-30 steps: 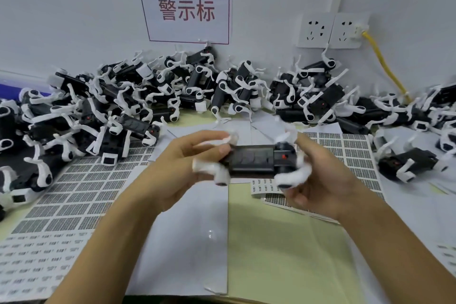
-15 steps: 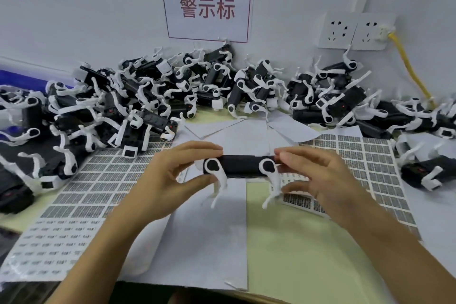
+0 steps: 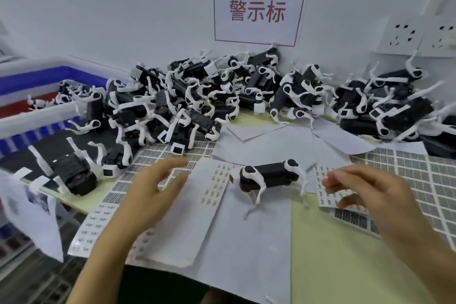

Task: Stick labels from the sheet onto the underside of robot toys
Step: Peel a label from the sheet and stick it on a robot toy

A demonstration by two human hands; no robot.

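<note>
We've got one black-and-white robot dog toy [image 3: 270, 176] standing on its legs on the white backing paper [image 3: 256, 237], dead centre between our hands and touching neither. Its long axis runs left-right, tilted slightly up to the right. Left hand [image 3: 158, 190] is relaxed with fingers spread and holds nothing; it hovers over the label sheet [image 3: 138, 180] left of the toy. Right hand [image 3: 365, 192] has its fingers loosely curled and is also empty, over the small label strip [image 3: 328, 187]. The right fingertips look slightly nearer the toy. Since the underside faces down, we'd judge a flip is needed before labelling. The wall sign [image 3: 260, 8] reads 警示标 in red; the label print is too small to read.
</note>
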